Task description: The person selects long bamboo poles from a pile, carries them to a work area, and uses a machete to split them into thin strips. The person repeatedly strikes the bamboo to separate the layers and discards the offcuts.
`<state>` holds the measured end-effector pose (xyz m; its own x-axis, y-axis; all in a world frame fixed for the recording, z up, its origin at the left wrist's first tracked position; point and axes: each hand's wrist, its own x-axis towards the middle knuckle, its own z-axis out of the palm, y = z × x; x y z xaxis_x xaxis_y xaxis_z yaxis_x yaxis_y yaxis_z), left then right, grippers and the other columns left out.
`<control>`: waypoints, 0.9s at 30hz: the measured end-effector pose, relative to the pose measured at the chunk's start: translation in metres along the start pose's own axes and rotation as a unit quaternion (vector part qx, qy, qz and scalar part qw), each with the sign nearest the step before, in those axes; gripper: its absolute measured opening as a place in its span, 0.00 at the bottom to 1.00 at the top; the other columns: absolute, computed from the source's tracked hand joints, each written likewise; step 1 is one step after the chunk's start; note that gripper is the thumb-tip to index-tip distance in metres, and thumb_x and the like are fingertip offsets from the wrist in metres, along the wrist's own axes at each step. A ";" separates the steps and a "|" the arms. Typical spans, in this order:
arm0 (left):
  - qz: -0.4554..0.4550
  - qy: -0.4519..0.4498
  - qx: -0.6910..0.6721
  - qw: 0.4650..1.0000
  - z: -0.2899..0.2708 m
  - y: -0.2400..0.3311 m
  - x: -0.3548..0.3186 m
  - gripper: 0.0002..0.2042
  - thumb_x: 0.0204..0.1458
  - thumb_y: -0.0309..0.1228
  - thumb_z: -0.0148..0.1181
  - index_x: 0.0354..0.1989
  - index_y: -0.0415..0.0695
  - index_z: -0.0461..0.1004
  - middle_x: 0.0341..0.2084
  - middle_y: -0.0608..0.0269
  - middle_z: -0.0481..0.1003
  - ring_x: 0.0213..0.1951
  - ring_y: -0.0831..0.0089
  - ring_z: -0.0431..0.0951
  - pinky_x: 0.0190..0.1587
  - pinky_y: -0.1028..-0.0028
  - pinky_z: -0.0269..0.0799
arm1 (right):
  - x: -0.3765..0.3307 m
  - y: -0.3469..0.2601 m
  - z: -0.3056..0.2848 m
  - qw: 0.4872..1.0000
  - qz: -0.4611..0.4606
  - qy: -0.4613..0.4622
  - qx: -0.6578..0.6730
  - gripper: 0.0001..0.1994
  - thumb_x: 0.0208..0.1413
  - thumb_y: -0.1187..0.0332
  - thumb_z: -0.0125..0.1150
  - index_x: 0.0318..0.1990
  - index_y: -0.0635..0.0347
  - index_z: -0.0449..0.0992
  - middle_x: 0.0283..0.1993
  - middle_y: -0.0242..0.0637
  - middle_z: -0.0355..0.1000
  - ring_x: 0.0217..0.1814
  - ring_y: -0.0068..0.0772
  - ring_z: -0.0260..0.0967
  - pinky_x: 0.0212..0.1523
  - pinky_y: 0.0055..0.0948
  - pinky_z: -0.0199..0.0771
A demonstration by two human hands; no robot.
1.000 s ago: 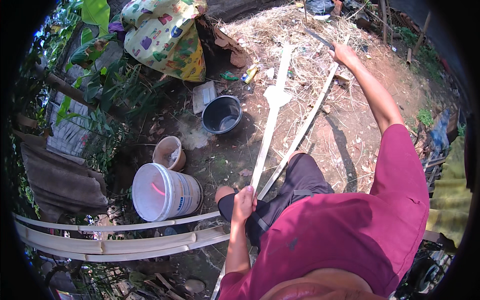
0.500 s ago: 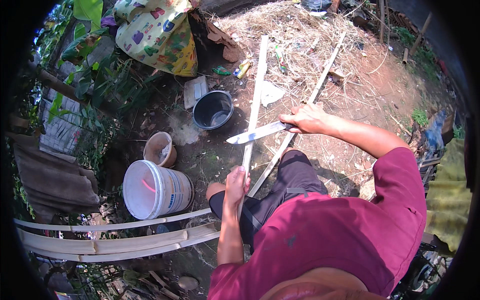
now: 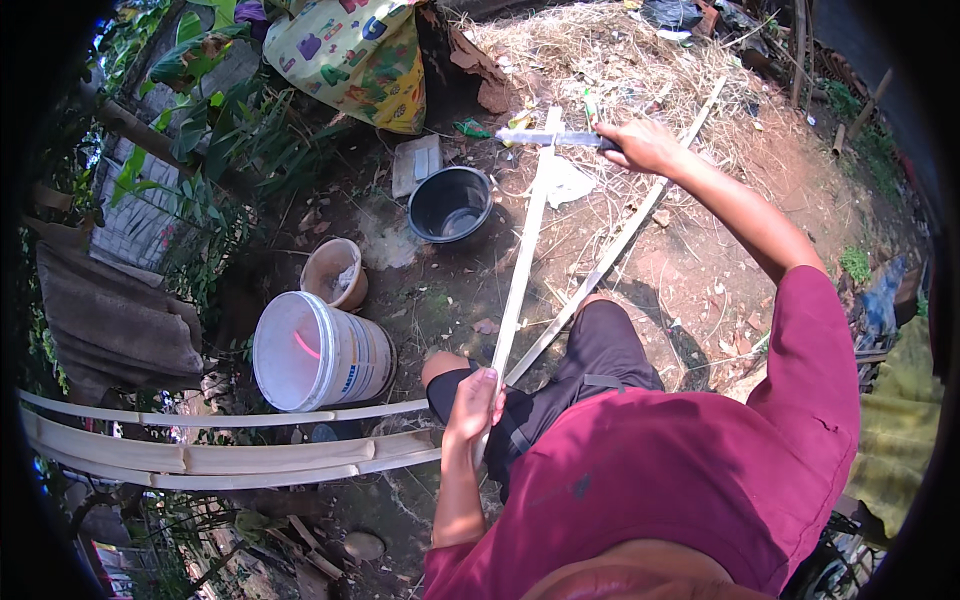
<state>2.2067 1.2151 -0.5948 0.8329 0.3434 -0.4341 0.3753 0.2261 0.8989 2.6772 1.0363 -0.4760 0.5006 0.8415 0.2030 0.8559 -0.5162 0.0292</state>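
Left grip (image 3: 474,404) clenches a flat, pale bamboo strip (image 3: 522,270); beyond it, right grip (image 3: 643,147) clasps a straight-bladed metal knife (image 3: 575,139).

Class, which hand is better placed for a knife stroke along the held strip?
Probably the right hand: it holds the knife, which crosses the strip near its far end. The left hand is occupied gripping the strip's nearer part.
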 end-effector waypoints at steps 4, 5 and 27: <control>0.001 -0.017 0.053 0.998 -0.011 0.005 -0.022 0.17 0.70 0.42 0.45 0.34 0.41 0.71 0.17 0.68 0.69 0.16 0.82 0.66 0.18 0.80 0.63 | 0.018 0.111 -0.016 0.954 0.240 0.129 0.126 0.25 0.61 0.46 0.58 0.46 0.62 0.75 0.36 0.50 0.79 0.41 0.51 0.78 0.42 0.46 0.76; 0.001 -0.006 0.040 0.999 -0.015 0.002 -0.025 0.18 0.70 0.42 0.45 0.34 0.42 0.71 0.17 0.69 0.69 0.16 0.82 0.67 0.19 0.80 0.63 | 0.024 0.096 -0.026 0.942 0.243 0.118 0.200 0.25 0.60 0.45 0.59 0.47 0.62 0.75 0.36 0.50 0.78 0.41 0.49 0.79 0.42 0.44 0.75; 0.321 0.404 0.628 0.583 0.041 0.194 -0.135 0.13 0.48 0.36 0.68 0.36 0.43 0.74 0.15 0.58 0.72 0.23 0.61 0.78 0.27 0.63 0.72 | 0.011 -0.112 0.114 0.807 -0.088 -0.165 0.560 0.22 0.49 0.53 0.75 0.41 0.57 0.72 0.33 0.24 0.66 0.36 0.20 0.64 0.41 0.24 0.65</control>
<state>2.1842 1.1751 -0.3590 0.6924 0.4220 0.5853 0.5167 -0.8561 0.0061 2.6014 1.1212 -0.5884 0.2087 0.9779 0.0151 0.4058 -0.0725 -0.9111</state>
